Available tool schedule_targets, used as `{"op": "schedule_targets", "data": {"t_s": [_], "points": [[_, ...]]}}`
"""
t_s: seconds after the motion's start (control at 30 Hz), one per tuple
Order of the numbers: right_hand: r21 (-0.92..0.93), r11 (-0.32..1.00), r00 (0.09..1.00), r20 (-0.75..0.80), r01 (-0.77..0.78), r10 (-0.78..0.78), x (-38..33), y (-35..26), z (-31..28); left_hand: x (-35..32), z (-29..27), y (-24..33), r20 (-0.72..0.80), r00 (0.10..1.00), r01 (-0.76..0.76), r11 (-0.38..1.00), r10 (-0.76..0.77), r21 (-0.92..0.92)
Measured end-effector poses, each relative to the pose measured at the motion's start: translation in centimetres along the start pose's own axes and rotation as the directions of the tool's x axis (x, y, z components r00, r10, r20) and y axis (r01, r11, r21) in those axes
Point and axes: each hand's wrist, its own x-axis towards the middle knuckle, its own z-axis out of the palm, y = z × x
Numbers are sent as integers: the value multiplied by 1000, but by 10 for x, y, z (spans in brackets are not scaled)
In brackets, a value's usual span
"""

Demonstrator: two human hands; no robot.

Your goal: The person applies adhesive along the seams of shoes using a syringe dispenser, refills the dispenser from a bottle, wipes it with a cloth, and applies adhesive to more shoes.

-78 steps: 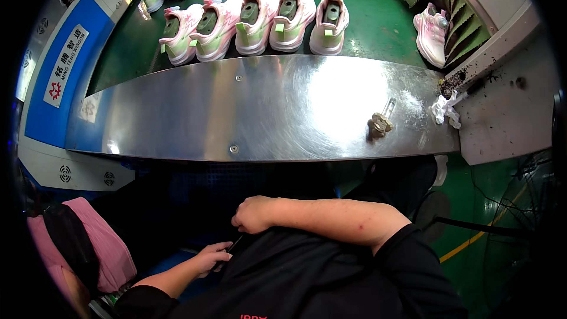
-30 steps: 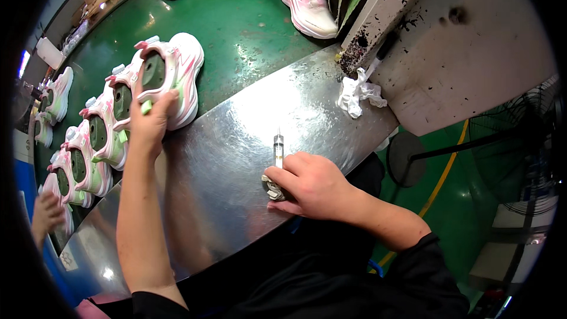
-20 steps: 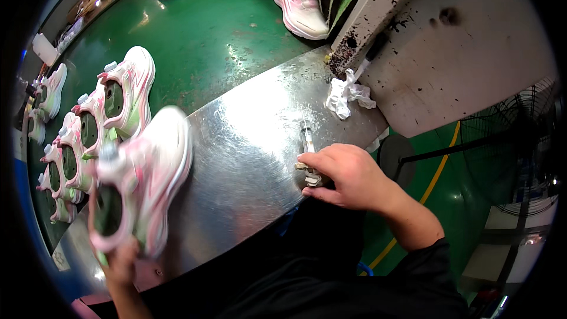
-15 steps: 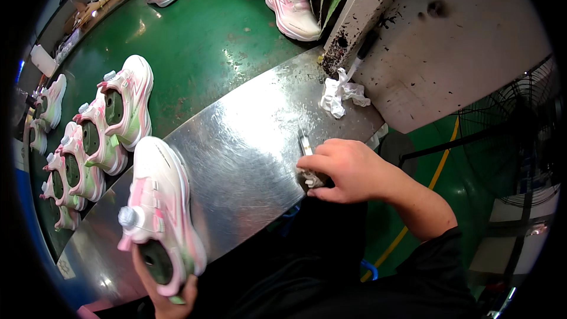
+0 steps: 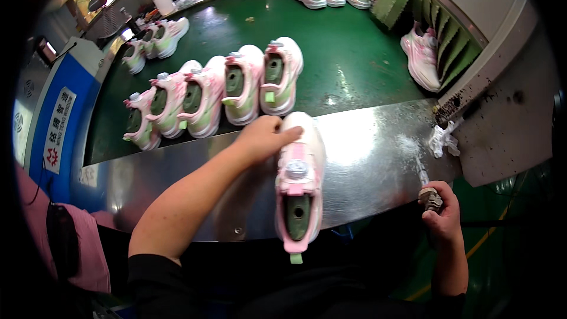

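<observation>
The shoe (image 5: 299, 184) lay steadied at its toe by the left hand (image 5: 264, 137), while at four o'clock the right hand (image 5: 442, 217) gripped a brush (image 5: 429, 197), so brushing likely needed it brought over.

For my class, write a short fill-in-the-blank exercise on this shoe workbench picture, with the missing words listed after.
1. The left hand rests on the toe of a pink and white ____ lying on the metal bench.
2. The right hand grips a small ____.
3. The row of shoes stands on a ____ belt.

Missing words: shoe; brush; green
</observation>
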Motion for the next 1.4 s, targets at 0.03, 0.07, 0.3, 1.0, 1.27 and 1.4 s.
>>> {"op": "schedule_targets", "data": {"t_s": [0.03, 0.07, 0.3, 1.0, 1.27, 1.4], "points": [[0, 1000, 1000, 12, 12, -12, 0, -2, 3, -1, 0, 9, 13, 1000, -3, 999, 3, -36], [-5, 1000, 1000, -26, 17, -17, 0, -5, 6, -3, 5, 11, -32, 999, -5, 984, -1, -175], [-17, 998, 992, -104, 66, -67, 14, -29, 19, -54, -12, 59, -153, 964, -210, 275, 217, -938], [691, 698, 782, 324, 188, -532, 86, -132, 139, -88, -2, 16, -384, 759, -413, -66, 525, -908], [714, 665, 788, 273, 219, -552, 88, -131, 151, -92, -6, 17, -399, 733, -483, 9, 551, -875], [663, 718, 808, 295, 212, -510, 84, -135, 148, -96, -6, 16, -417, 730, -522, 48, 541, -852]]}}
